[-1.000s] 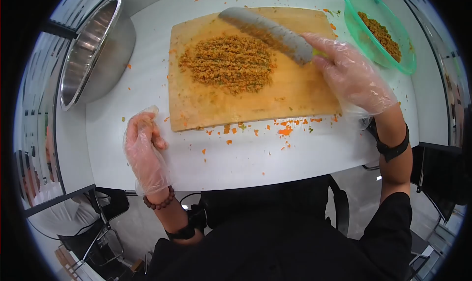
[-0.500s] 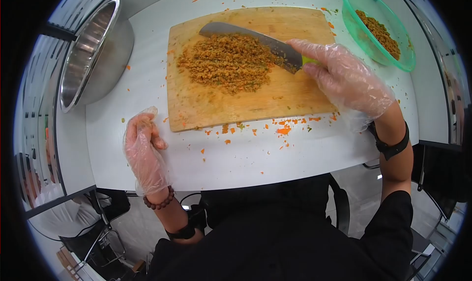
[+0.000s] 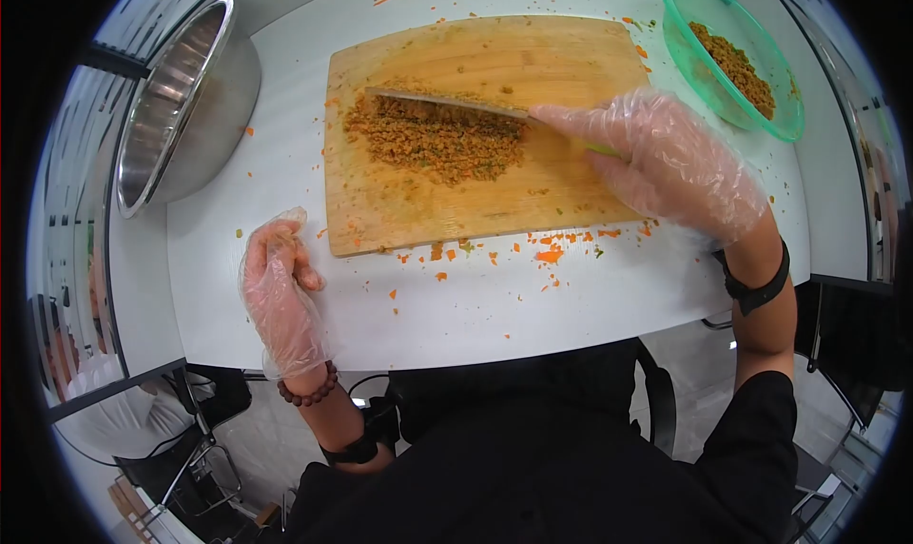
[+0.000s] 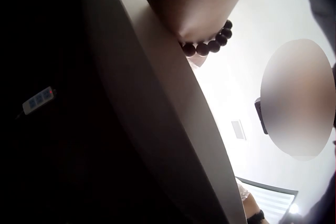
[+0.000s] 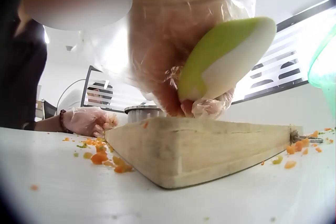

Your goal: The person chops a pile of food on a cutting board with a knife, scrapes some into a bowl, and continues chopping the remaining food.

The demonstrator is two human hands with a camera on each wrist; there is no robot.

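My right hand (image 3: 680, 159), in a clear plastic glove, grips a kitchen knife by its green and white handle (image 5: 226, 58). The knife's blade (image 3: 447, 101) stands nearly on edge across the far part of a heap of finely chopped orange and green food (image 3: 437, 146). That heap lies on a wooden cutting board (image 3: 571, 183). Left of the board's near corner, my gloved left hand (image 3: 281, 282) rests on the white table with its fingers loosely curled and nothing in them. Only its forearm and beaded bracelet (image 4: 202, 49) show in the left wrist view.
A green bowl (image 3: 670, 21) with more chopped food stands at the back right. At the left is a large steel bowl (image 3: 228, 97), tipped toward its side. Orange and green scraps (image 3: 550, 255) are scattered on the table (image 3: 447, 325) around the board.
The knife has moved left and nearer over the heap, its blade turning from broad side up to nearly on edge. My right hand moved with it; the left hand stayed still.
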